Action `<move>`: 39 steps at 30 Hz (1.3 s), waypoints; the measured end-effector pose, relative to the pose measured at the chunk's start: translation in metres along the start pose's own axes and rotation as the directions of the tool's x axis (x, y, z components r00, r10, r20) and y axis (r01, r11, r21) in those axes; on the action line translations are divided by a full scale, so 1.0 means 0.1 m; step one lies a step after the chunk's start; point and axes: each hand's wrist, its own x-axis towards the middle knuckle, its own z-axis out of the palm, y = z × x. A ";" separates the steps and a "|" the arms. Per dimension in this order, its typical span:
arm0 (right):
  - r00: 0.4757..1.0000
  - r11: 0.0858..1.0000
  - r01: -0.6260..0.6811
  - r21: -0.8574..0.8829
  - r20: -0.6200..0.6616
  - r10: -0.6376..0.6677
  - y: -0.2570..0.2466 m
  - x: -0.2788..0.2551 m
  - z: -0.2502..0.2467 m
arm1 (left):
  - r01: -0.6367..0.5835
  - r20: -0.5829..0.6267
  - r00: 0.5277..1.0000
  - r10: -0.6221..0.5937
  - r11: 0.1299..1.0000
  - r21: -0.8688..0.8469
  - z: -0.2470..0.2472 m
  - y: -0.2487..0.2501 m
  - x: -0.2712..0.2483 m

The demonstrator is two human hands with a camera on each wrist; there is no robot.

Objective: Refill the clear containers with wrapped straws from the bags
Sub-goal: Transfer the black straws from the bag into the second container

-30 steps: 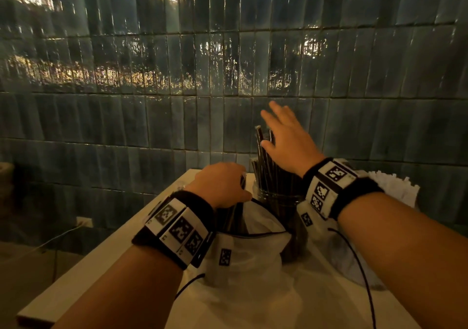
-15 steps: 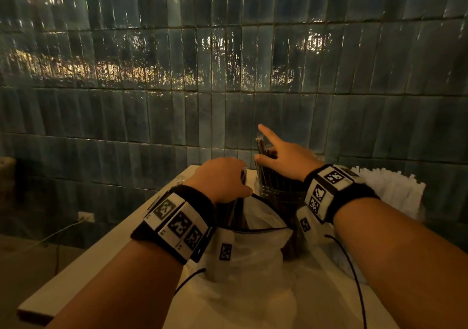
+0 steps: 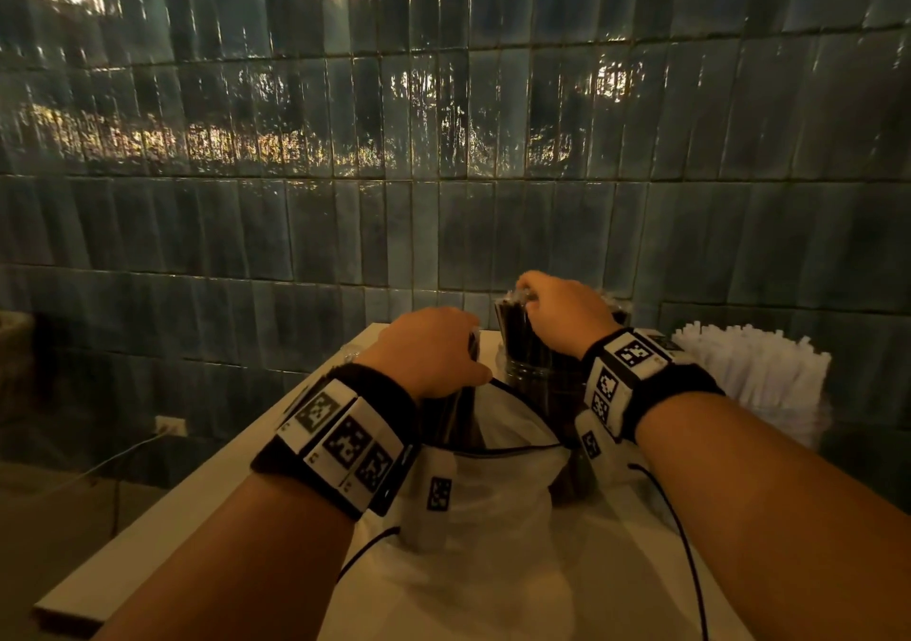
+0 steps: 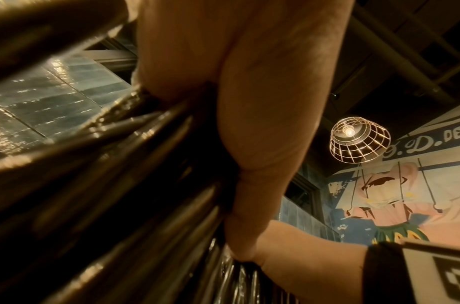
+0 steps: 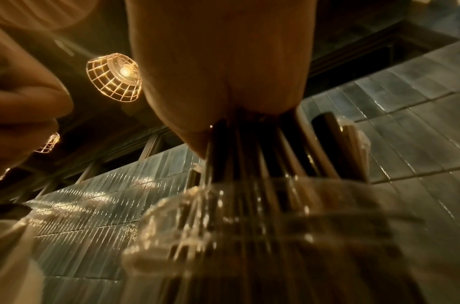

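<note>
My left hand point(image 3: 434, 349) grips a bundle of black wrapped straws point(image 4: 120, 185) that stands in the mouth of a pale plastic bag point(image 3: 483, 502) at the table's middle. Seen from the left wrist, my fingers point(image 4: 249, 144) are curled round the bundle. Just behind and to the right stands a clear container point(image 3: 537, 379) packed with black straws point(image 3: 512, 330). My right hand point(image 3: 562, 315) lies over their tops with its fingers curled down onto the wrapper ends. The right wrist view shows this hand point(image 5: 218, 72) sitting on the straw tops point(image 5: 249, 148) above the container rim point(image 5: 249, 205).
A batch of white wrapped straws point(image 3: 759, 369) stands upright at the far right, close to my right wrist. The white table point(image 3: 197, 507) has its left edge near my left forearm. A dark tiled wall point(image 3: 443, 147) rises right behind the containers.
My right hand, with fingers spread above the straws a second ago, has dropped onto their tops and curled its fingers. The left hand has kept its grip on the bundle in the bag.
</note>
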 end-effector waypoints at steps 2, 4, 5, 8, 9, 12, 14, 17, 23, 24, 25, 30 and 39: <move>0.986 0.995 -0.004 -0.098 0.168 0.021 -0.03 0.01 -0.01 | 0.005 -0.015 1.000 -0.005 1.000 0.005 0.01 0.01 0.01; 0.960 0.988 0.002 -0.154 0.277 0.042 -0.10 0.05 0.00 | 0.013 -0.018 1.000 -0.012 1.000 0.021 0.02 0.02 0.01; 0.949 0.984 0.010 -0.180 0.313 0.048 -0.13 0.08 0.01 | 0.015 -0.017 1.000 -0.015 0.999 0.028 0.02 0.02 0.01; 0.926 0.968 0.068 -0.243 0.376 0.029 -0.19 0.10 0.02 | 0.014 -0.012 1.000 -0.014 1.000 0.023 0.03 0.00 0.02; 0.927 0.967 0.099 -0.237 0.376 -0.003 -0.19 0.08 0.00 | 0.012 -0.010 1.000 -0.012 1.000 0.020 0.04 0.00 0.03; 0.937 0.972 0.161 -0.170 0.337 -0.096 -0.13 0.05 -0.07 | 0.015 -0.004 1.000 -0.015 1.000 0.011 0.04 -0.02 0.03; 0.936 0.979 0.163 -0.124 0.333 -0.113 -0.09 0.04 -0.11 | 0.015 0.000 1.000 -0.015 1.000 0.009 0.04 -0.02 0.03; 0.940 0.984 0.146 -0.104 0.324 -0.105 -0.09 -0.01 -0.10 | 0.010 -0.011 1.000 -0.010 1.000 0.005 0.04 -0.02 0.03; 0.955 0.958 0.128 -0.255 0.291 -0.050 -0.17 -0.05 -0.13 | -0.005 -0.025 1.000 0.005 1.000 -0.005 0.04 -0.01 0.00; 0.950 0.949 0.127 -0.290 0.310 -0.032 -0.19 -0.05 -0.17 | -0.006 -0.026 1.000 0.006 1.000 -0.010 0.05 -0.01 0.00; 0.944 0.940 0.132 -0.315 0.329 -0.023 -0.20 -0.05 -0.22 | -0.008 -0.028 1.000 0.007 1.000 -0.015 0.05 -0.01 0.00; 0.951 0.933 0.197 -0.301 0.291 -0.106 -0.28 -0.16 -0.34 | -0.011 -0.030 0.999 0.011 1.000 0.002 0.03 -0.03 -0.01; 0.954 0.941 0.297 0.161 0.005 -0.301 -0.45 -0.62 -0.17 | -0.026 -0.069 0.997 0.029 0.998 0.050 0.05 -0.03 0.00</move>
